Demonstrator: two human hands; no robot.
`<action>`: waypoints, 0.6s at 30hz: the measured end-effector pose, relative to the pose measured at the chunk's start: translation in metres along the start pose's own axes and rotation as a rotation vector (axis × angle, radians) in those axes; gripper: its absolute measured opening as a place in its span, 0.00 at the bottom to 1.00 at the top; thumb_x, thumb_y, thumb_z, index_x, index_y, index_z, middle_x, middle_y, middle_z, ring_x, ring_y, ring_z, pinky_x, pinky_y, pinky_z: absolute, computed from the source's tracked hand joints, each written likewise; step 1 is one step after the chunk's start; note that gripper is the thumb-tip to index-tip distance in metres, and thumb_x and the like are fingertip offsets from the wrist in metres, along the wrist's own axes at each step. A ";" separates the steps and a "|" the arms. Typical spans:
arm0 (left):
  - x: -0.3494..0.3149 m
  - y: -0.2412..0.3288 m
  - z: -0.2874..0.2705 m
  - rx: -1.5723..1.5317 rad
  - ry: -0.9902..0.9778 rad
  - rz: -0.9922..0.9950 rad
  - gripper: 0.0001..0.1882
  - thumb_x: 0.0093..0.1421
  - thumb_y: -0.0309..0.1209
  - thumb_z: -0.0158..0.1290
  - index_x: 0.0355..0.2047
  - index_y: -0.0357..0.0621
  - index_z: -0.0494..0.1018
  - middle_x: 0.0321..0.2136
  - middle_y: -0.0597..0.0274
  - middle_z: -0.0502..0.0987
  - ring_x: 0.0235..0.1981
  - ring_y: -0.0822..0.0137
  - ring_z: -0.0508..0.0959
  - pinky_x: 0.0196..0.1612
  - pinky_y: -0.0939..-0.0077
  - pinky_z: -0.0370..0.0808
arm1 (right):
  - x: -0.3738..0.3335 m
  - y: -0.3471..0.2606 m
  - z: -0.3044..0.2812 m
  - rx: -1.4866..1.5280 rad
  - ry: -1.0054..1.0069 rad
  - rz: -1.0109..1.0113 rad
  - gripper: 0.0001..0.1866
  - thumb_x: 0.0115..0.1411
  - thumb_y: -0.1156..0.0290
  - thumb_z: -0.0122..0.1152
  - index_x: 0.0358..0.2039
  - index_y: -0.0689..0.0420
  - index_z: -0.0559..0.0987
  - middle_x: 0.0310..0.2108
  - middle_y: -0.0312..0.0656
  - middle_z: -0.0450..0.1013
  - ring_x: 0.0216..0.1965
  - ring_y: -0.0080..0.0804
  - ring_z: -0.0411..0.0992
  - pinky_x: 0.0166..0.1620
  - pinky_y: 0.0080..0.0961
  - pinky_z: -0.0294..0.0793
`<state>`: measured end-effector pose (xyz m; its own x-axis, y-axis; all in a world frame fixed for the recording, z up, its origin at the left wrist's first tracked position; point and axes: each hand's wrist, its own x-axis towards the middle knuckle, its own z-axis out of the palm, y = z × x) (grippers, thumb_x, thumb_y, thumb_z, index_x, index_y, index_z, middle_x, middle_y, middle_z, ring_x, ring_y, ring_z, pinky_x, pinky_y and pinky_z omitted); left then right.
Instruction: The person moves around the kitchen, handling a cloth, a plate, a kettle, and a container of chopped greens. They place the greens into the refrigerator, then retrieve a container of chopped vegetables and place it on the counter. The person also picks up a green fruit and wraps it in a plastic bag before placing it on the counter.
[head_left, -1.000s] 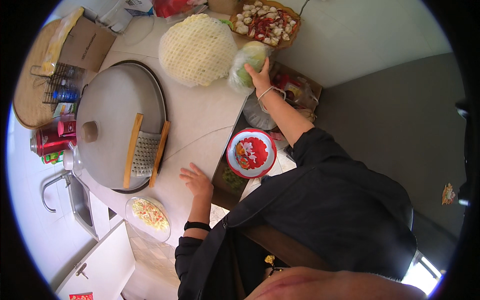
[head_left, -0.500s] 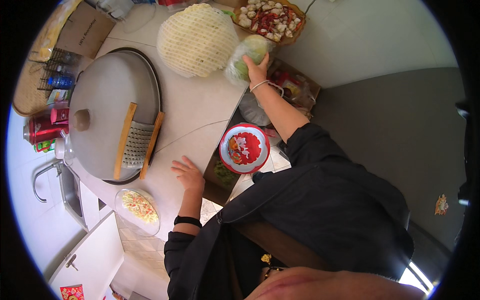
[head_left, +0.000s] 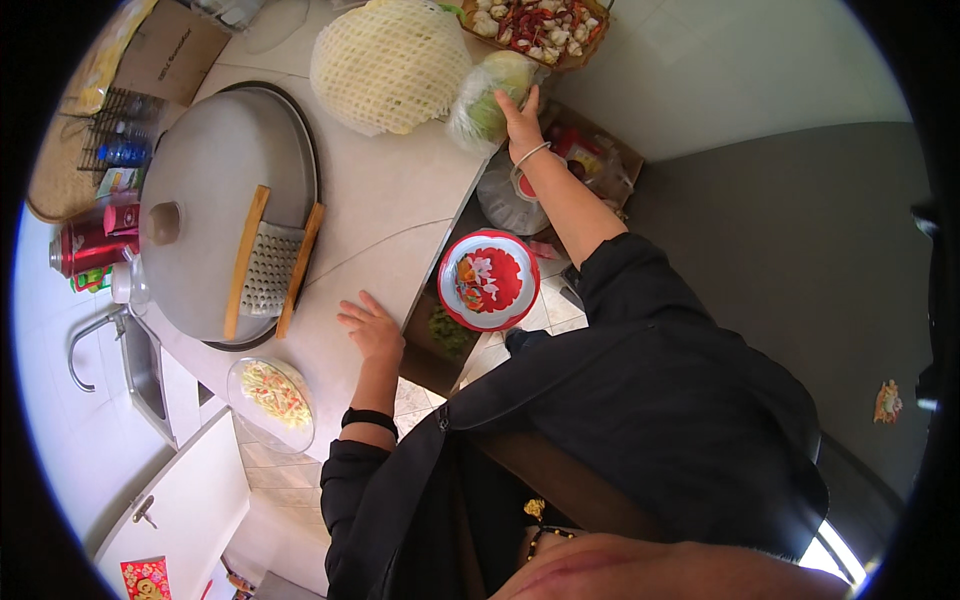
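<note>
My left hand (head_left: 370,326) lies on the light countertop (head_left: 385,225) near its edge, fingers spread, holding nothing. Farther off on the right, my right hand (head_left: 520,125) has thumb and fingers apart beside a pale green cabbage (head_left: 492,98) in clear plastic wrap. The fingers overlap the cabbage's near side; whether they still touch it I cannot tell. Left of the cabbage sits a big round thing in a cream foam net (head_left: 390,65). A metal grater with wooden side rails (head_left: 270,268) rests on a large grey pan lid (head_left: 195,215).
A glass dish of shredded vegetables (head_left: 275,395) stands at the counter's near left. Garlic and dried chillies fill a basket (head_left: 590,45) at the back. Below the counter edge are a red-and-white enamel basin (head_left: 530,285) and a box of greens (head_left: 450,335). A sink (head_left: 143,365) lies left.
My right hand's fingers have spread wider and drawn slightly back at the cabbage. My left hand stays on the counter. The whole view has shifted a little.
</note>
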<state>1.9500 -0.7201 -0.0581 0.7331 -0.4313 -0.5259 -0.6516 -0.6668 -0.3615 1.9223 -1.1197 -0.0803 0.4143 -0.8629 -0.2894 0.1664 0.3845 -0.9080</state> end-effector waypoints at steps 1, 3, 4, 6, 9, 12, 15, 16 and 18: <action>0.000 0.000 0.002 0.006 0.027 -0.006 0.47 0.51 0.35 0.53 0.62 0.30 0.38 0.58 0.21 0.41 0.57 0.24 0.52 0.48 0.51 0.71 | -0.002 -0.001 -0.001 -0.005 0.015 0.015 0.60 0.45 0.51 0.68 0.65 0.54 0.35 0.64 0.48 0.43 0.62 0.39 0.48 0.59 0.33 0.54; 0.001 0.001 0.005 0.011 0.046 -0.015 0.47 0.51 0.36 0.54 0.62 0.30 0.38 0.58 0.21 0.42 0.57 0.24 0.52 0.47 0.51 0.71 | -0.005 -0.003 -0.004 0.001 0.001 0.044 0.60 0.46 0.49 0.67 0.65 0.52 0.32 0.65 0.47 0.39 0.64 0.40 0.46 0.60 0.36 0.52; 0.001 0.000 0.005 0.012 0.038 -0.016 0.47 0.51 0.36 0.54 0.62 0.30 0.38 0.58 0.21 0.42 0.57 0.25 0.52 0.47 0.52 0.71 | -0.007 -0.004 -0.005 0.004 0.007 0.069 0.61 0.47 0.48 0.66 0.65 0.51 0.30 0.66 0.47 0.38 0.64 0.40 0.45 0.60 0.37 0.51; 0.000 0.000 0.005 0.008 0.016 -0.017 0.48 0.50 0.37 0.55 0.62 0.31 0.38 0.58 0.21 0.42 0.57 0.25 0.52 0.47 0.52 0.71 | -0.011 -0.007 -0.007 0.011 -0.003 0.109 0.60 0.48 0.48 0.65 0.65 0.50 0.31 0.65 0.46 0.39 0.64 0.40 0.47 0.59 0.40 0.53; -0.001 -0.001 0.000 0.003 -0.015 -0.014 0.50 0.49 0.38 0.56 0.63 0.32 0.38 0.58 0.22 0.43 0.57 0.26 0.52 0.47 0.53 0.72 | -0.018 -0.010 -0.009 0.048 -0.024 0.138 0.57 0.51 0.49 0.62 0.65 0.49 0.31 0.64 0.44 0.42 0.62 0.39 0.49 0.57 0.42 0.55; -0.002 -0.001 -0.005 0.003 -0.033 -0.017 0.51 0.48 0.39 0.58 0.63 0.33 0.39 0.59 0.23 0.43 0.58 0.27 0.52 0.48 0.54 0.72 | -0.020 -0.010 -0.010 0.050 -0.027 0.155 0.53 0.53 0.49 0.60 0.65 0.48 0.33 0.64 0.42 0.45 0.61 0.39 0.50 0.55 0.44 0.56; -0.002 -0.001 -0.005 -0.004 -0.039 -0.022 0.51 0.48 0.39 0.58 0.63 0.34 0.39 0.59 0.24 0.43 0.58 0.27 0.52 0.48 0.54 0.71 | -0.018 -0.006 -0.013 0.037 -0.090 0.134 0.56 0.51 0.47 0.62 0.65 0.49 0.32 0.63 0.44 0.46 0.59 0.39 0.54 0.54 0.43 0.59; -0.002 -0.001 -0.004 -0.012 -0.018 -0.028 0.51 0.48 0.38 0.58 0.63 0.34 0.39 0.59 0.24 0.43 0.58 0.27 0.52 0.48 0.54 0.71 | -0.016 -0.004 -0.014 0.031 -0.099 0.140 0.56 0.51 0.47 0.62 0.65 0.48 0.32 0.63 0.44 0.47 0.59 0.39 0.54 0.54 0.43 0.59; -0.002 -0.001 -0.002 -0.022 -0.001 -0.032 0.49 0.49 0.37 0.57 0.63 0.35 0.39 0.59 0.25 0.43 0.58 0.27 0.52 0.48 0.54 0.71 | -0.013 0.000 -0.019 0.026 -0.107 0.144 0.56 0.51 0.47 0.62 0.65 0.48 0.33 0.62 0.44 0.47 0.59 0.39 0.54 0.53 0.43 0.60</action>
<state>1.9497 -0.7200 -0.0555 0.7535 -0.4083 -0.5153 -0.6232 -0.6934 -0.3618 1.9001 -1.1149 -0.0819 0.5285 -0.7588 -0.3807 0.1211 0.5112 -0.8509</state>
